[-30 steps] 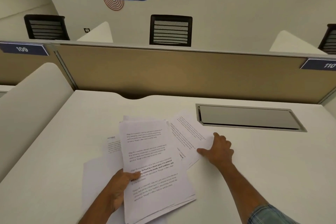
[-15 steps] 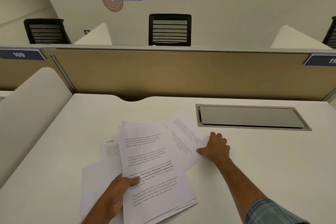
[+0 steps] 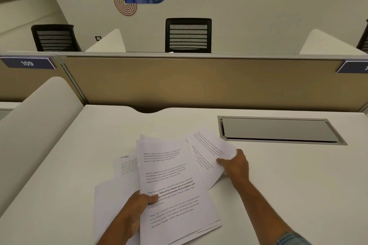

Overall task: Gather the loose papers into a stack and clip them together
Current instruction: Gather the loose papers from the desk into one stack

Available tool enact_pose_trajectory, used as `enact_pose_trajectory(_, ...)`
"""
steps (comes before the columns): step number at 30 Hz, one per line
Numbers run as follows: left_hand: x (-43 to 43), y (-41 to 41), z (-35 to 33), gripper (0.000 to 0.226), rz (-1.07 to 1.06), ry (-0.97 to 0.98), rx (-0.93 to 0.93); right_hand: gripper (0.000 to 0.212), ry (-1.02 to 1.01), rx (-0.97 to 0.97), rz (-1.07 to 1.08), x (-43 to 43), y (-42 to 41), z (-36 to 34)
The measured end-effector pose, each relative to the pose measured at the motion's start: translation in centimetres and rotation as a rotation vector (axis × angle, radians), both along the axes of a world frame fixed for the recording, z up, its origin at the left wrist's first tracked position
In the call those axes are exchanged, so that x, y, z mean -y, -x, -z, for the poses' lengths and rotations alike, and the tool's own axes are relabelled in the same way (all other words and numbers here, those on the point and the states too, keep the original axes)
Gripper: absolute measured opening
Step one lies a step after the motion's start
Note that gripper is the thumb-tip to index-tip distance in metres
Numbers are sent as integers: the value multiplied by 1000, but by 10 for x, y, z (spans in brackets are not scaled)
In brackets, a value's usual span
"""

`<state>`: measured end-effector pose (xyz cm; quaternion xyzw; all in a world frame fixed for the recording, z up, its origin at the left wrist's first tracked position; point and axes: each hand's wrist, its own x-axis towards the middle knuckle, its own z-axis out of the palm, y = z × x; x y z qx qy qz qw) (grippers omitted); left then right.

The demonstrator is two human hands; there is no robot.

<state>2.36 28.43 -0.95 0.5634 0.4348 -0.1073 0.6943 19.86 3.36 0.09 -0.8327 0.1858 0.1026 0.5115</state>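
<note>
At the bottom centre of the frame, a person's left hand [image 3: 137, 208] comes up from the lower edge and rests on a thick pile of printed papers [image 3: 175, 191], thumb lying across the top page and the other fingers hidden beneath the pile's left edge, so it pinches the pile. These pages lie on a white desk [image 3: 288, 181], tilted a little to the right, edges uneven. More loose sheets [image 3: 117, 195] poke out from under the pile toward the lower left, one showing small print. Just right of centre, the right hand [image 3: 236, 165], its bare forearm reaching in from the lower right corner with a blue checked sleeve at the frame edge, has closed its thumb and fingers on the right edge of another printed sheet [image 3: 207, 153], which curls upward off the desk and overlaps the pile. Farther back, in the middle right, a grey rectangular cable flap [image 3: 278, 129] is set flush in the desk. Behind it a tan divider panel [image 3: 199, 83] spans the frame, with a blue tag reading 109 [image 3: 26, 63] at the left. Beyond the divider, black mesh chairs [image 3: 188, 35] stand before a pale wall bearing a blue feather picture at upper centre.
</note>
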Motion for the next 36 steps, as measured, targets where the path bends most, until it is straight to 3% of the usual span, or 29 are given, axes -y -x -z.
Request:
enact_pose_trajectory(3, 1, 2, -1, 18, 4, 11, 8, 45, -416, -91, 279, -1, 10, 13)
enact_pose_trajectory(6, 2, 6, -3, 19, 10, 15, 23, 26, -536, -156, 251, -9, 30, 21)
enact_pose_trajectory(10, 4, 15, -10, 23, 1, 29, 91, 32, -432, -73, 103, -12, 47, 18)
enact_pose_trajectory(14, -6, 33, -17, 30, -115, 113, 225, 29, -316, 84, 156, 19, 41, -6)
enact_pose_trajectory(19, -15, 51, -30, 48, -191, 248, 289, 32, -362, 160, 91, 74, 37, -47)
enact_pose_trajectory(26, 25, 60, -75, 41, -6, 189, 333, 25, -391, -74, -270, 114, 51, -81)
enact_pose_trajectory(36, 68, 98, -94, 45, 92, 197, 279, 24, -346, -233, -538, 107, 89, -101)
